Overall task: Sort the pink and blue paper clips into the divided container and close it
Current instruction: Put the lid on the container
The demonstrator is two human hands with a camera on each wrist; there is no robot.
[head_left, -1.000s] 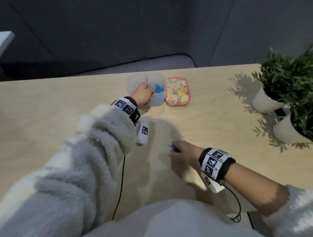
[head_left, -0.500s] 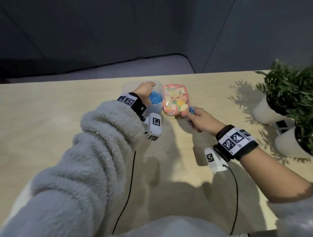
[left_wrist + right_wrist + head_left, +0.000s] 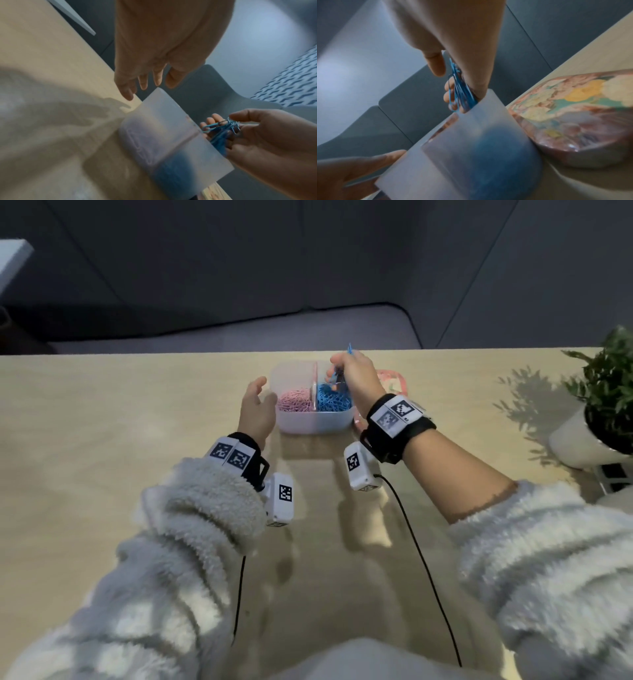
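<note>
1. Two hands are near the divided container [image 3: 313,419], a see-through box that sits on the wooden table [image 3: 102,422].
2. The box has two parts with a wall in the middle. Pink paper clips [image 3: 295,402] fill the left part. Blue paper clips [image 3: 333,401] fill the right part.
3. The right hand [image 3: 356,378] is over the right part of the box, above the blue pile. Its thumb and fingers [image 3: 436,63] are pinched on a small bunch of blue clips [image 3: 221,128]. One clip sticks up above the hand.
4. The left hand [image 3: 257,409] is just beside the left wall of the box. Its fingers [image 3: 143,81] are loose and spread a little, and it holds nothing. I cannot tell if it touches the box.
5. The flowery lid [image 3: 573,108] lies flat on the table, right up against the right side of the box. The box is not closed.
6. Two potted plants [image 3: 609,392] stand well off to the right of the box, at the table edge.
7. Fluffy sleeves [image 3: 191,525] cover both arms, and each wrist wears a black band [image 3: 400,422] with a small white camera.
</note>
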